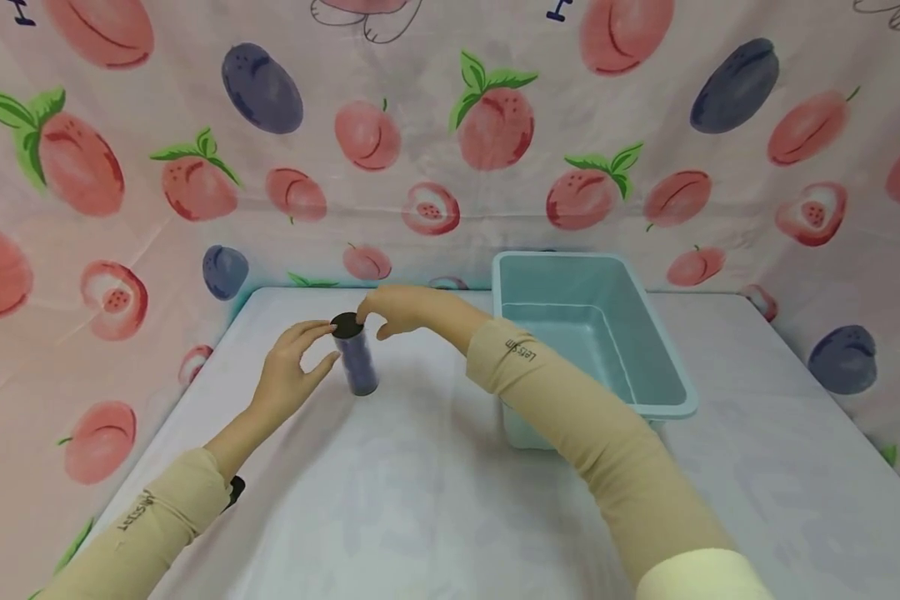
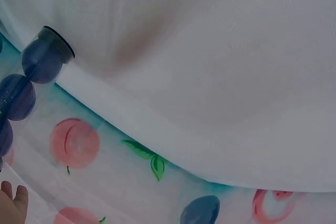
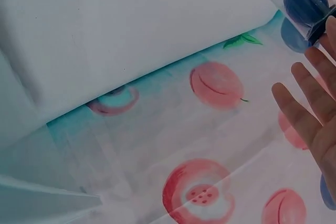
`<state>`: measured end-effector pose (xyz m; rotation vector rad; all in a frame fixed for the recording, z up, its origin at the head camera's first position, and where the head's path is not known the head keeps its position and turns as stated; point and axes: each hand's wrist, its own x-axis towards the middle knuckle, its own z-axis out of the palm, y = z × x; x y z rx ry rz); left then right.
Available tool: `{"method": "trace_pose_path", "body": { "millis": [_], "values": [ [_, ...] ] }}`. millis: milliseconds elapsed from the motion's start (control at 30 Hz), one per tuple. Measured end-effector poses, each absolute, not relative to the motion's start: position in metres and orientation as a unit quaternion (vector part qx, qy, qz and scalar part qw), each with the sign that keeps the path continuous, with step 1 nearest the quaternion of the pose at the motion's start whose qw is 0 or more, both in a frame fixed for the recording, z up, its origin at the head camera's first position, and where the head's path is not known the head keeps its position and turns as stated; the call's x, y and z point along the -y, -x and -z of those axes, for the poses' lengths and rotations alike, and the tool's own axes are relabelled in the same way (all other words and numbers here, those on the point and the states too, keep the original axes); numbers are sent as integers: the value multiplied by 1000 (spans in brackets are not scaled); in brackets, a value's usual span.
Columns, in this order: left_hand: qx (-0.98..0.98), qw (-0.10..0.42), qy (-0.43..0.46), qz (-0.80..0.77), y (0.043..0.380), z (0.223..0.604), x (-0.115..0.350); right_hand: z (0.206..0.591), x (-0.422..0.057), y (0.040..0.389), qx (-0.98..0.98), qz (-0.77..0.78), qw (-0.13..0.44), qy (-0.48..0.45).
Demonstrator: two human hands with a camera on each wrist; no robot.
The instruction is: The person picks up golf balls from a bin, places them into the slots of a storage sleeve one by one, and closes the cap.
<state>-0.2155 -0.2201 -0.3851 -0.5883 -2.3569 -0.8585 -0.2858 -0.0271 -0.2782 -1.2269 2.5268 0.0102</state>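
A clear tube of dark blue balls stands upright on the white table, with a black lid on top. My left hand reaches its fingertips to the left edge of the lid, the thumb held apart from the tube's side. From the other side my right hand touches the lid's right edge with a fingertip. In the right wrist view the right hand's other fingers are spread and fairly straight. The left wrist view shows the balls stacked inside, with only some left fingertips in sight.
A pale blue-green plastic basin stands on the right half of the table, under and beyond my right forearm. Behind and at the sides hangs a fruit-printed cloth.
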Motion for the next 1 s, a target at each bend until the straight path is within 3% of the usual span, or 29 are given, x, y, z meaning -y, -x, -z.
{"method": "trace_pose_path", "body": {
  "millis": [567, 1000],
  "values": [
    [866, 321, 292, 249, 218, 397, 214, 283, 24, 276, -893, -1, 149, 425],
    [887, 287, 302, 200, 217, 384, 221, 277, 12, 278, -881, -64, 200, 423]
  ]
}}
